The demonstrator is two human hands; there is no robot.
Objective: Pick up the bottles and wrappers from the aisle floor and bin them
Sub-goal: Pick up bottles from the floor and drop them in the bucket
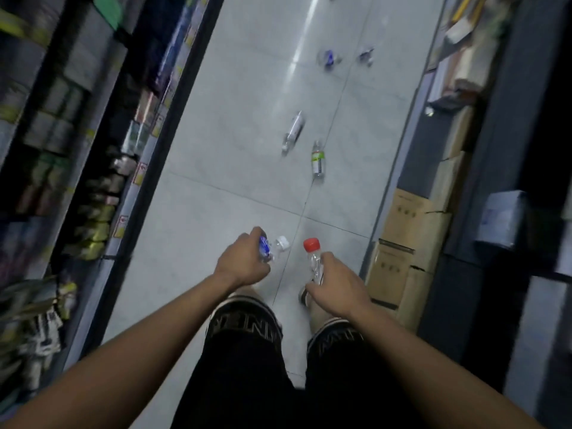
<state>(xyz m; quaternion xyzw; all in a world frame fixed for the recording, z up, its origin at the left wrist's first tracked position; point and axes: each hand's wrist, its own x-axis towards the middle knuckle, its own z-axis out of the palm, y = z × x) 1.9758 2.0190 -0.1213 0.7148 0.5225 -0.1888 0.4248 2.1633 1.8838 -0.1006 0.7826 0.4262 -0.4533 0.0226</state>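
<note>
I note my left hand (244,263) clamped around a clear bottle with a blue label (268,247) and a white cap; its contents cannot be judged. My right hand (332,284) is closed on a clear bottle with a red cap (313,255), held roughly upright; it looks empty as far as the blur allows.

On the grey tiled aisle floor (235,144) ahead, two more bottles lie on their sides: a clear one with a white label (292,133), and just beside it one with a green-and-white label (318,159). Further up the aisle lie a blue-marked piece of litter (328,58) and a smaller item (366,55), both too blurred to identify.

Stocked shelves (62,134) line the left side and cardboard boxes (408,230) the right. No label text is legible. The shorts (244,323) carry hem lettering I cannot make out
</note>
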